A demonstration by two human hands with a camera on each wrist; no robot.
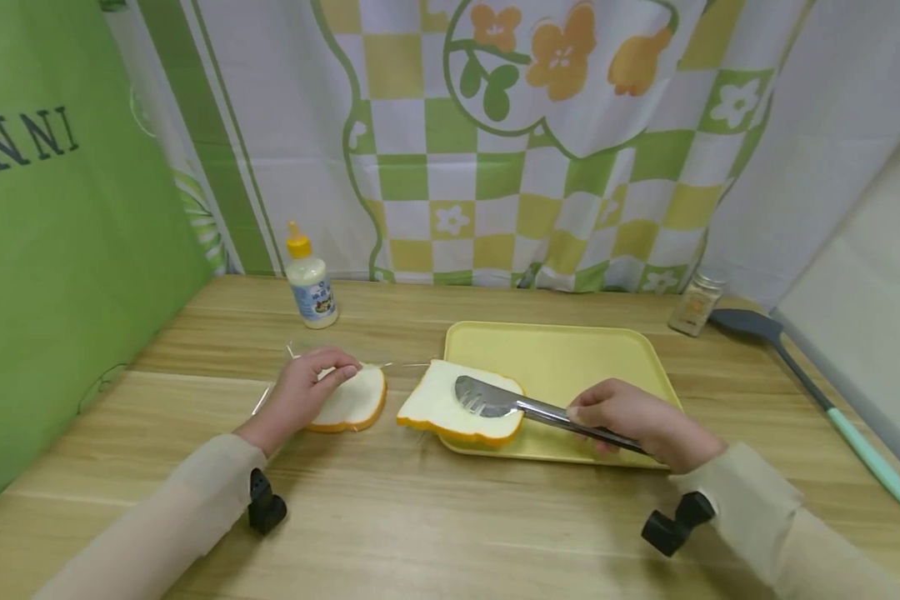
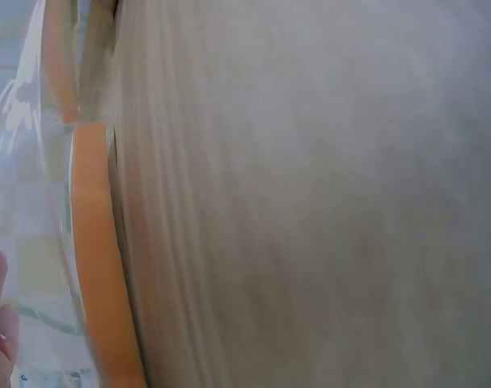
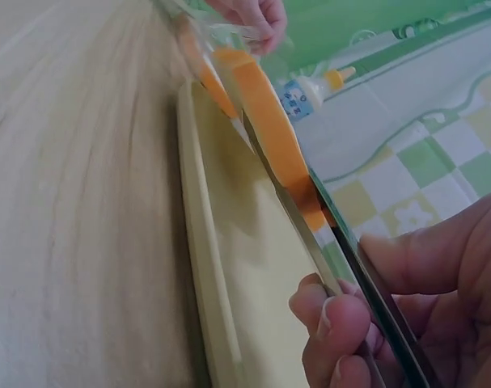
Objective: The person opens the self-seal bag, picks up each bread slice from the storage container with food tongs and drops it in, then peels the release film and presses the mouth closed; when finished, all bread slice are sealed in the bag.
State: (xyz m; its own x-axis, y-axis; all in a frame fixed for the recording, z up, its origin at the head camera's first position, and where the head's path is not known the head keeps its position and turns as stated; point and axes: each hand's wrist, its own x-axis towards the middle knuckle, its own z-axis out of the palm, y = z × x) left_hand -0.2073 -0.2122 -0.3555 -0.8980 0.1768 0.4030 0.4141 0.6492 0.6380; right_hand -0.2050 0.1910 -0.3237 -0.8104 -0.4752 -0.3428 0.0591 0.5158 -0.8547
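Currently two bread slices (image 1: 427,400) (image 1: 354,404), right hand (image 1: 637,417) wrapped round one pair of tongs (image 1: 546,412), left hand (image 1: 306,390) pinching one bag (image 2: 23,105)

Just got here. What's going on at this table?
A person is handling bread slices. The right hand grips metal tongs that hold one slice over the left edge of the yellow tray, as seen from the head camera. The left hand pinches clear plastic wrapping, with a second slice lying just beneath that hand. A yellow-capped bottle stands behind; a shaker and a spatula are off to the right.
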